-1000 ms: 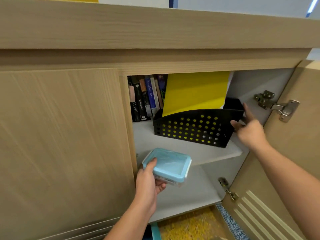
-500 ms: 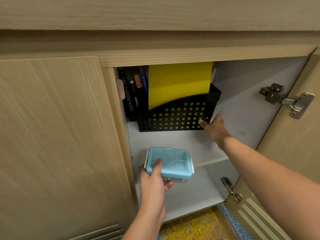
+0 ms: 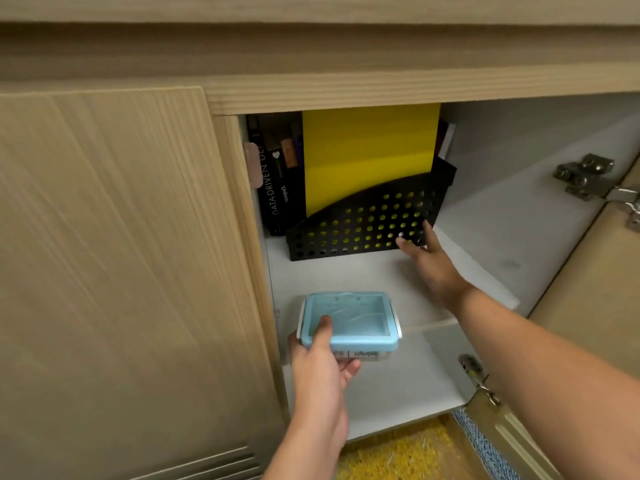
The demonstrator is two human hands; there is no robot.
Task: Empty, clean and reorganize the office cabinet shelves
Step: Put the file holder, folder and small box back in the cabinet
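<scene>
A black perforated file holder [image 3: 349,226] stands at the back left of the white upper shelf [image 3: 346,275], with a yellow folder [image 3: 367,150] upright in it. Dark books [image 3: 273,181] stand behind it on the left. My right hand [image 3: 429,261] reaches in with straight fingers touching the holder's lower right corner. My left hand [image 3: 322,368] holds a light blue lidded box [image 3: 349,323] at the shelf's front edge, thumb on the lid and fingers underneath.
The cabinet's left door [image 3: 121,271] is closed. Its right door [image 3: 595,306] stands open, with metal hinges [image 3: 588,178] on it. The white lower shelf [image 3: 391,393] lies below the box. A yellow patterned floor [image 3: 398,455] shows beneath the cabinet.
My right hand has pushed the file holder back and to the left against the books. My left hand has raised the blue box to the upper shelf's edge. The view came closer.
</scene>
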